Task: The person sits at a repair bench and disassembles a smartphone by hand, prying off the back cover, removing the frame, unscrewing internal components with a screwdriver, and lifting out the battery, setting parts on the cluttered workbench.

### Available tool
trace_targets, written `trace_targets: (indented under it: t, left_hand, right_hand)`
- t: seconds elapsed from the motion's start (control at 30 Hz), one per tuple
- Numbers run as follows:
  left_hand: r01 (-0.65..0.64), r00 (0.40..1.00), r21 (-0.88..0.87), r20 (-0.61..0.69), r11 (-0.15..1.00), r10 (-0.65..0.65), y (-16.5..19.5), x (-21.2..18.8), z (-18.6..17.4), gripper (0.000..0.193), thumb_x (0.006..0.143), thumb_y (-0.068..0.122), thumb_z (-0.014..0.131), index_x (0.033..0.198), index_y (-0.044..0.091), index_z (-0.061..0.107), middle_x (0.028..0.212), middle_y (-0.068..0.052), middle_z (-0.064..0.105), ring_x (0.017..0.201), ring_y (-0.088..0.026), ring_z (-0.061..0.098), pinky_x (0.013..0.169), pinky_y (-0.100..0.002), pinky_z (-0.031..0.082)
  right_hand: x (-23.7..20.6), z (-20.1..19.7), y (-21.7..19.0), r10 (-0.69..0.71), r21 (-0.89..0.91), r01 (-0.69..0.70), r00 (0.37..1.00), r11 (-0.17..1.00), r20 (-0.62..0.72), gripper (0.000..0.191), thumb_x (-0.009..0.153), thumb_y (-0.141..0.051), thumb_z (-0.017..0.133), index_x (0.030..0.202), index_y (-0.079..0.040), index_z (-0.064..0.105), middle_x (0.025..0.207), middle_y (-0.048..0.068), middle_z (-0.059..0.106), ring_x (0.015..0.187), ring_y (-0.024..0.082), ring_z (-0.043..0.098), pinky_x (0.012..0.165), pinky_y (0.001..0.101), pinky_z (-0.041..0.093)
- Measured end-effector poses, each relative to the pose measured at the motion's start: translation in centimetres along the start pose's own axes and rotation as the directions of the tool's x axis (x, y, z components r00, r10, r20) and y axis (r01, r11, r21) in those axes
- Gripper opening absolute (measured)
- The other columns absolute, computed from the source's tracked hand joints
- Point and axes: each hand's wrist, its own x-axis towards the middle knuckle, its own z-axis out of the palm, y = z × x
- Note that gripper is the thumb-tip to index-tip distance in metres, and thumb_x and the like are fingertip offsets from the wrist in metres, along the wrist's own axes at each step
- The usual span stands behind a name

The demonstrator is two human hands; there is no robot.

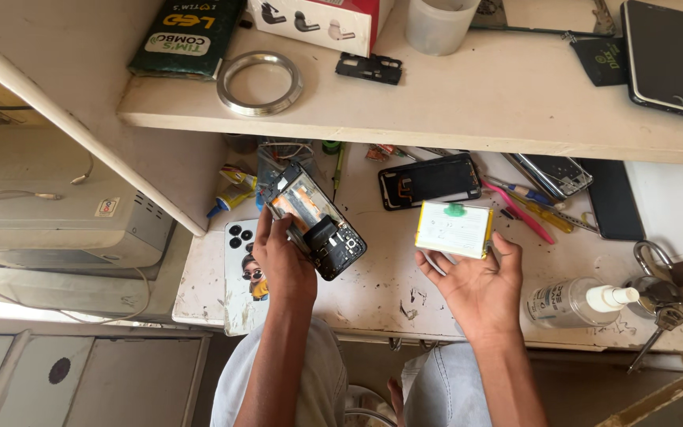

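— What are your hands doing right now?

— My left hand (282, 257) is gripping an opened phone (315, 221), fingers wrapped round its near long edge, so that grip is closed on it. The phone is tilting, back cover off, its far end pointing away from me toward the shelf edge (405, 134) overhead.

— And the other one?

— My right hand (477, 283) is lying palm up, fingers curling under a flat white battery pack (454, 228). The grip is loosely closed on it, holding it by the near edge.

— How much room are you getting around them?

— Between my two grips the bench (381, 277) is showing a bare, scuffed patch. Just left of my left grip a phone back cover with a cartoon figure (244, 273) is lying flat, reaching the near bench edge. Beyond my right grip a black phone frame (430, 180) is resting under the shelf, with pink and yellow tools (533, 215) beside it. Right of my right grip a spray bottle (575, 301) is lying on its side close to the bench's near edge, keys (658, 304) just past it.

— And above?

— The shelf is overhanging the far half of the bench.
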Motion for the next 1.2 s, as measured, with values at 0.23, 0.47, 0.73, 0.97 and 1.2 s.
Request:
trace_targets:
  t: [0.23,0.47,0.73,0.97,1.2]
  left_hand:
    - [-0.012,0.999,0.008,0.047,1.0,0.011,0.1,-0.1,-0.1,0.055,0.094,0.002,0.054,0.148,-0.005,0.046,0.122,-0.015,0.067,0.104,-0.02,0.069,0.09,-0.034,0.059]
    - [-0.016,0.997,0.002,0.069,1.0,0.015,0.2,0.0,-0.5,0.051,0.093,0.001,0.051,0.143,-0.005,0.051,0.117,-0.013,0.069,0.099,-0.018,0.07,0.087,-0.031,0.06]
    - [-0.01,0.988,-0.149,0.152,0.989,0.033,0.0,1.4,-2.3,0.038,0.099,0.0,0.051,0.137,0.001,0.058,0.111,-0.008,0.068,0.092,-0.011,0.065,0.077,-0.022,0.054]
    - [0.171,0.985,-0.325,0.088,0.93,-0.151,1.4,1.3,-3.5,0.028,0.096,0.005,0.048,0.123,0.003,0.055,0.117,-0.013,0.07,0.107,-0.022,0.071,0.099,-0.038,0.059]
    - [0.262,0.962,-0.51,0.073,0.819,-0.262,1.6,2.6,-4.6,0.025,0.098,0.002,0.054,0.123,-0.003,0.057,0.118,-0.017,0.072,0.109,-0.026,0.072,0.099,-0.04,0.055]
  right_hand:
    - [0.9,-3.0,1.6,-0.131,-0.503,0.075,0.989,0.861,-0.076,0.035,0.092,-0.013,0.066,0.125,-0.003,0.059,0.116,0.011,0.067,0.1,0.024,0.068,0.086,0.0443,0.059]
    - [0.9,-2.6,2.6,-0.305,-0.863,0.062,0.946,0.502,-0.109,0.03,0.093,-0.01,0.067,0.121,-0.004,0.06,0.106,0.015,0.073,0.085,0.031,0.071,0.071,0.0429,0.052]
    - [-1.6,-0.3,3.3,-0.507,-0.795,0.434,0.613,-0.425,0.606,0.026,0.084,-0.001,0.072,0.109,-0.002,0.065,0.102,0.014,0.072,0.1,0.033,0.067,0.083,0.0447,0.055]
    - [-3.3,-0.1,4.7,0.01,-0.959,0.283,0.959,0.014,0.283,0.017,0.084,-0.004,0.075,0.099,-0.001,0.066,0.091,0.008,0.074,0.076,0.016,0.075,0.068,0.0289,0.061]
    - [-3.3,0.1,4.8,0.048,-0.948,0.318,0.948,-0.034,0.316,0.02,0.081,-0.006,0.079,0.093,0.0,0.065,0.085,0.007,0.068,0.072,0.017,0.072,0.066,0.0314,0.059]
